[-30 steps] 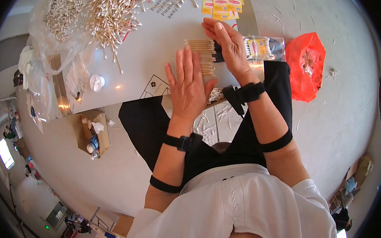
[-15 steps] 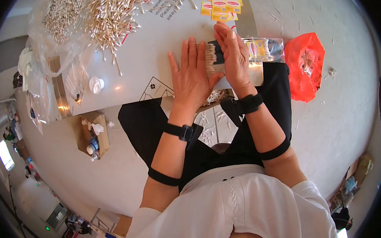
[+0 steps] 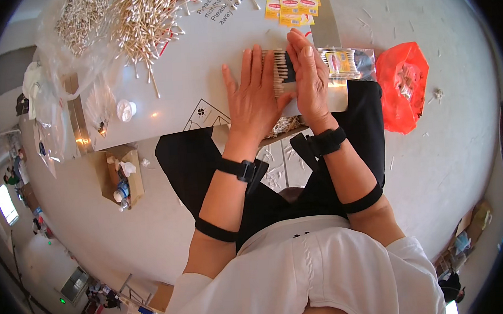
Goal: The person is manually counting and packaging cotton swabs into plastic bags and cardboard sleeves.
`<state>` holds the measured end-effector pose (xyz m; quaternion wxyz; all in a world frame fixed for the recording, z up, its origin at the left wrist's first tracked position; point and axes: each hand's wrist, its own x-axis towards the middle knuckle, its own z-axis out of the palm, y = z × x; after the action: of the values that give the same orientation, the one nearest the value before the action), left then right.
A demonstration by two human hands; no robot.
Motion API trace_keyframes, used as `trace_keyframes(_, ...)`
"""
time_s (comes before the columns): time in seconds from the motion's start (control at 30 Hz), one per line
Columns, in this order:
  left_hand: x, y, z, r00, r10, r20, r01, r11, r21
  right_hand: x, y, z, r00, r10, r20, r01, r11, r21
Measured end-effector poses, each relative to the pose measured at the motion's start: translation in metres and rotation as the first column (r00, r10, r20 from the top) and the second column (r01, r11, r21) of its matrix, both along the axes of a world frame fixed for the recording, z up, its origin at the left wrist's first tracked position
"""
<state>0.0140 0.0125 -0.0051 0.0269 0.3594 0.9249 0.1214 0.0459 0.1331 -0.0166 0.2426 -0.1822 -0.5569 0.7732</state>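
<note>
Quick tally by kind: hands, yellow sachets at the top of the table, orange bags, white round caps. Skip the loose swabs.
Hands: 2, left hand and right hand, pressing a row of cotton swabs
Yellow sachets: about 6, overlapping
Orange bag: 1
White round cap: 1
Total: about 10

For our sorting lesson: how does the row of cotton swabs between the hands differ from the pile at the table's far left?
The row of swabs lies parallel, pressed between both hands; the pile lies loose and crisscrossed. The row is small; the pile is far larger. Both are wooden-stemmed swabs.
</note>
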Motion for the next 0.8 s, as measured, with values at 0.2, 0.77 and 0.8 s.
trace_keyframes(0.2, -0.015, -0.008, -0.011, 0.984, 0.079, 0.157, -0.146, 0.864, 0.482, -0.006, -0.003, -0.004, 0.998, -0.066, -0.016, 0.066, 0.998, 0.007)
trace_keyframes(0.77, -0.037, 0.011, -0.023, 0.798, -0.225, 0.559, -0.543, 0.133, 0.829, -0.033, -0.008, -0.015, 0.999, -0.034, -0.032, 0.042, 0.962, 0.269)
trace_keyframes(0.8, -0.038, 0.009, -0.023, 0.8, -0.224, 0.557, -0.542, 0.131, 0.83, -0.032, -0.006, -0.015, 0.999, -0.007, -0.031, 0.014, 0.973, 0.231)
